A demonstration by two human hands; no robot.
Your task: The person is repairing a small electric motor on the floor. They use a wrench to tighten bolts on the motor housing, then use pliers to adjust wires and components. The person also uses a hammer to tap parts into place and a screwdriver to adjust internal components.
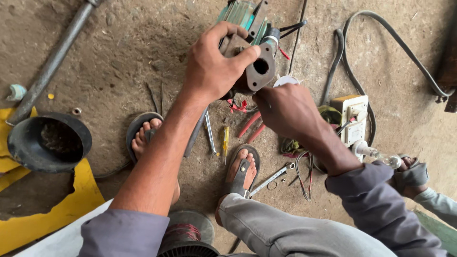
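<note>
My left hand (216, 59) grips a grey metal pump housing (257, 71) with a flanged round port, held above the dirt floor. A green finned motor body (240, 12) shows behind it, with black cables running off. My right hand (285, 112) is closed just below the housing, its fingers curled at the underside; what it holds is hidden. A white round cap (285, 80) peeks out between the housing and my right hand. Both my feet, in sandals (243, 171), rest on the floor beneath.
Loose tools lie on the floor: a yellow screwdriver (225, 140), a spanner (269, 180), red-handled pliers (252, 127). A dark funnel (47, 143) sits on yellow sheet at left, a pipe (52, 62) upper left, a switch box (352, 119) and cables right. Another person's foot (412, 176) is at right.
</note>
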